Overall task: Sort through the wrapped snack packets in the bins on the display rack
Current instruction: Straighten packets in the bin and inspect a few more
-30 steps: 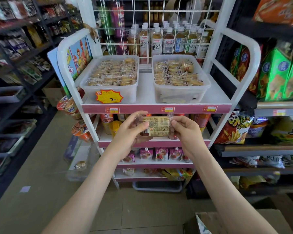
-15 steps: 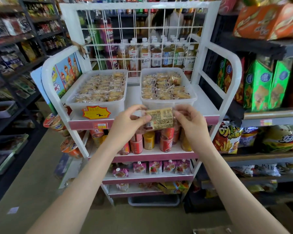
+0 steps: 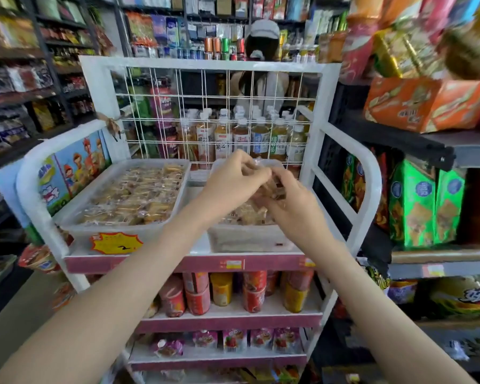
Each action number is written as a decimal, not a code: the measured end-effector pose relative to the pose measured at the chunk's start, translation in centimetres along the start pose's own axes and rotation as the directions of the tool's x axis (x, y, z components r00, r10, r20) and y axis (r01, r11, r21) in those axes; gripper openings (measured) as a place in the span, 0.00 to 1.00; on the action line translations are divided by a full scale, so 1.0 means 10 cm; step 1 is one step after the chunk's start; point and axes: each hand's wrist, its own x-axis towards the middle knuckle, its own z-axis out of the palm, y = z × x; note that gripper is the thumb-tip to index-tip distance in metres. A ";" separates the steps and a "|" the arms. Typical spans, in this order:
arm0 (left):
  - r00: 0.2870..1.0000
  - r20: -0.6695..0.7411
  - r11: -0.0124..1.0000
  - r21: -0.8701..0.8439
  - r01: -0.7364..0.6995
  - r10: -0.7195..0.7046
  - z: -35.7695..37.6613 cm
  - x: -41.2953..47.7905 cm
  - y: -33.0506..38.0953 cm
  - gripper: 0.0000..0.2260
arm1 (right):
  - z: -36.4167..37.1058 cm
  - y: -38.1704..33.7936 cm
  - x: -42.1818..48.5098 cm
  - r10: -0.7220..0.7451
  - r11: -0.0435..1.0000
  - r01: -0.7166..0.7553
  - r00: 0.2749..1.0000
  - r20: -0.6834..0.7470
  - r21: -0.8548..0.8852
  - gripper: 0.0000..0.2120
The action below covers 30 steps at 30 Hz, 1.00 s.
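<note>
Price tag point(image 3: 116, 243): yellow starburst sticker on the front wall of the left bin point(image 3: 78, 231), below and to the left of the left hand point(image 3: 233, 180). Legible figure: "2". The small print above it is not legible.

Bottle label point(image 3: 222, 144): behind the wire grid, just above the left hand. Legible characters: "果之"; the rest is unclear.

Snack packet point(image 3: 273, 188), between the left hand and the right hand point(image 3: 288, 206): print blurred.

Shelf-edge labels point(image 3: 233, 264), below both hands: not legible.

Orange carton point(image 3: 427, 103), above and to the right of the right hand: characters blurred.
</note>
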 end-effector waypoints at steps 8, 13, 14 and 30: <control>0.950 0.308 0.925 0.346 -0.158 0.047 -0.01 0.98 -0.64 0.26 | 0.05 0.82 0.84 0.315 0.935 -0.297 0.947 -0.068 0.195 0.21; 0.780 0.599 0.638 0.675 -0.372 -0.180 0.25 1.21 -1.01 0.46 | 0.12 1.20 1.13 0.360 0.932 -0.347 0.916 0.176 -0.101 0.20; 0.756 0.618 0.602 0.693 -0.396 -0.215 0.28 1.25 -1.08 0.48 | 0.13 1.24 1.14 0.365 0.929 -0.334 0.898 0.247 -0.158 0.21; 0.698 0.683 0.575 0.665 -0.476 -0.212 0.32 1.38 -1.24 0.50 | 0.56 1.47 1.35 0.272 0.713 0.013 0.916 0.294 -0.701 0.18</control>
